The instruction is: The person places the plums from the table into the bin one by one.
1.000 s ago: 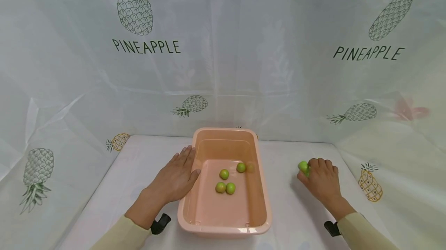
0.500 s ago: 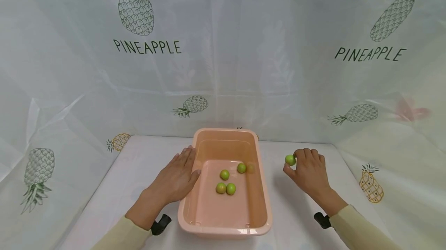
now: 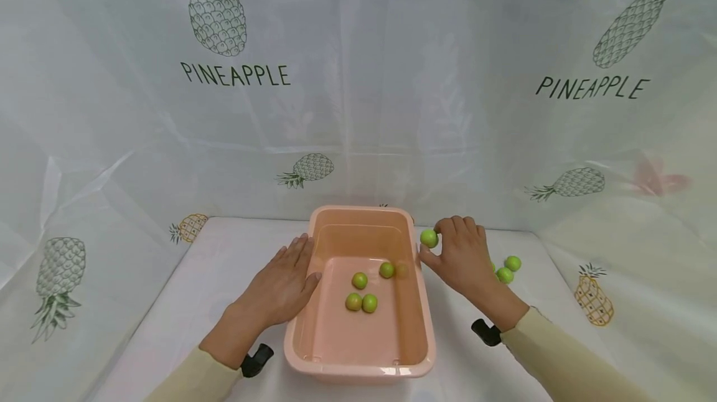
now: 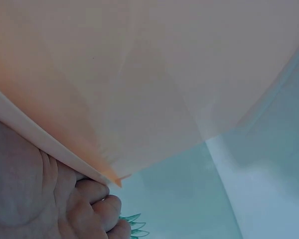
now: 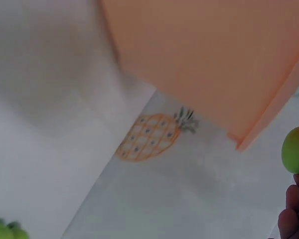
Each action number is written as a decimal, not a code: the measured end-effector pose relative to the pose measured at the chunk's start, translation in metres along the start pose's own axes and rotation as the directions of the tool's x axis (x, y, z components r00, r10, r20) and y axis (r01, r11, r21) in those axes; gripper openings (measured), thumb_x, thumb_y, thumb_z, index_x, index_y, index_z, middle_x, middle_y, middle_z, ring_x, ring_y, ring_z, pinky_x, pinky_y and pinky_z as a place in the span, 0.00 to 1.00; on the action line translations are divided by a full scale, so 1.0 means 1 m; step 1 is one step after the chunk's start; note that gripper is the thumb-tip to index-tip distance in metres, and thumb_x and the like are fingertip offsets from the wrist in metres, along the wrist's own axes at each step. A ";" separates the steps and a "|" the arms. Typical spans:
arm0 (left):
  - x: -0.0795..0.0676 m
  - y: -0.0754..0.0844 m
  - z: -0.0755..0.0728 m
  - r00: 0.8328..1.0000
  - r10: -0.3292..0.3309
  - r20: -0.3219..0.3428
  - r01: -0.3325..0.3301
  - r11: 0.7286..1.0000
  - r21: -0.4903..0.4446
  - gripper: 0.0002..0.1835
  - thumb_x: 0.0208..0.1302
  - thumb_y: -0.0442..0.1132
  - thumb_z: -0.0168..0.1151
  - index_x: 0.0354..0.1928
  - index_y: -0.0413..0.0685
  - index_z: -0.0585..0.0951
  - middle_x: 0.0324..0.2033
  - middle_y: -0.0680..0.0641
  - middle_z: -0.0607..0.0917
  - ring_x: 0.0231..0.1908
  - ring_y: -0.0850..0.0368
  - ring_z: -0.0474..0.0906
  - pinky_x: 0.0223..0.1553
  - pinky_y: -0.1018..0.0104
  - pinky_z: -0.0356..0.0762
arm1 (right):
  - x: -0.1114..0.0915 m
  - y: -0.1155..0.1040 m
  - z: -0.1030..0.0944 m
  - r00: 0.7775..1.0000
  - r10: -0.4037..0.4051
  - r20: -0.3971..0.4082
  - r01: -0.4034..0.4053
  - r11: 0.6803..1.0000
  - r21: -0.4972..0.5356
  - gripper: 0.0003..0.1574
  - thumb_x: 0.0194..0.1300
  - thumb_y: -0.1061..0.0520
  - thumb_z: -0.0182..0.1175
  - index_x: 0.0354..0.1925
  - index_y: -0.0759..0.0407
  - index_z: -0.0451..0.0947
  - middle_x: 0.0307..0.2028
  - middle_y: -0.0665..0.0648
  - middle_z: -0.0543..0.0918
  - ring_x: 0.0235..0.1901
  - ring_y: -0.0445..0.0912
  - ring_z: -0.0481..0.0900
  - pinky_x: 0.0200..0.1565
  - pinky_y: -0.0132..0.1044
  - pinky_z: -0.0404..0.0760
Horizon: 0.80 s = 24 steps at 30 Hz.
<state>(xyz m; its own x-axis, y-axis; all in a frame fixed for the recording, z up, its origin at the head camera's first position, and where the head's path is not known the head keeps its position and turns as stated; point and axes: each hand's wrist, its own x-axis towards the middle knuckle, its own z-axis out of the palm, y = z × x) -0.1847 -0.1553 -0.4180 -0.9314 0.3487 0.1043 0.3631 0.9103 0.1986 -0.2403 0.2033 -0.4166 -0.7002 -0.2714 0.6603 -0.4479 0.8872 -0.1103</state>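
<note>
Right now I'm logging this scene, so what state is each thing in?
Tub: upright, uncovered
Four green fruits: lying on the tub's floor
Held fruit: pinched in the right grip, outside the tub
Left grip: fingers straight, against the tub's left rim
Other green fruits: on the table, one partly hidden
Sheet: hanging, creased

A pink tub (image 3: pixel 358 352) stands on the white counter (image 3: pixel 235 240), its far end by the counter's far edge. A person's left hand (image 3: pixel 280 280) lies flat on the tub's left rim, fingers straight and pointing toward the far edge. The right hand (image 3: pixel 459 252) pinches a green fruit (image 3: pixel 429 238) between thumb and finger, just beside the tub's right rim, near its far corner. Four more green fruits (image 3: pixel 370 303) sit in the tub: two side by side, two apart. Others (image 3: pixel 505 275) lie toward the counter's far right corner, one partly hidden by the right hand. Behind hangs a pale sheet (image 3: pixel 392 109) printed with pineapples.
</note>
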 end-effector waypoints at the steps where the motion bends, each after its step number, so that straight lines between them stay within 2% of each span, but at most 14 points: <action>1: 0.000 0.000 0.000 1.000 0.001 0.000 -0.001 1.000 0.002 0.40 0.82 0.52 0.48 0.81 0.29 0.55 0.81 0.31 0.58 0.81 0.36 0.55 0.80 0.41 0.57 | 0.003 -0.006 0.001 1.000 -0.008 0.003 0.008 1.000 0.008 0.22 0.57 0.47 0.68 0.37 0.64 0.76 0.30 0.59 0.76 0.34 0.56 0.70 0.37 0.49 0.67; 7: 0.000 -0.002 -0.001 1.000 0.013 -0.001 -0.013 1.000 0.004 0.39 0.83 0.51 0.48 0.80 0.28 0.55 0.80 0.30 0.58 0.81 0.36 0.55 0.80 0.41 0.57 | 0.014 -0.039 0.013 0.997 -0.061 0.046 0.060 0.998 0.028 0.20 0.55 0.48 0.68 0.37 0.61 0.77 0.30 0.57 0.77 0.33 0.55 0.71 0.36 0.46 0.68; 14: -0.001 -0.002 0.000 1.000 0.017 -0.004 -0.017 1.000 -0.007 0.39 0.83 0.51 0.49 0.80 0.28 0.55 0.81 0.30 0.58 0.81 0.36 0.55 0.80 0.41 0.57 | 0.014 -0.061 0.024 0.985 -0.032 0.169 0.022 0.998 0.061 0.17 0.53 0.48 0.67 0.36 0.56 0.74 0.30 0.52 0.73 0.33 0.51 0.67 0.38 0.43 0.66; 24: -0.002 0.000 -0.003 1.000 0.011 0.001 -0.011 1.000 -0.018 0.39 0.83 0.51 0.48 0.81 0.28 0.55 0.81 0.31 0.58 0.81 0.36 0.55 0.80 0.41 0.57 | 0.009 -0.065 0.032 0.988 -0.042 0.149 0.036 0.998 0.047 0.16 0.53 0.48 0.68 0.33 0.55 0.74 0.28 0.51 0.72 0.32 0.50 0.66 0.35 0.41 0.64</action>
<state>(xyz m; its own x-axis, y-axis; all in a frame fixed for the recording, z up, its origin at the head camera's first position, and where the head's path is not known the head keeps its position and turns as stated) -0.1828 -0.1565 -0.4155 -0.9275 0.3588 0.1052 0.3735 0.9024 0.2147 -0.2347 0.1311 -0.4274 -0.7556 -0.3614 0.5464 -0.4983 0.8585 -0.1212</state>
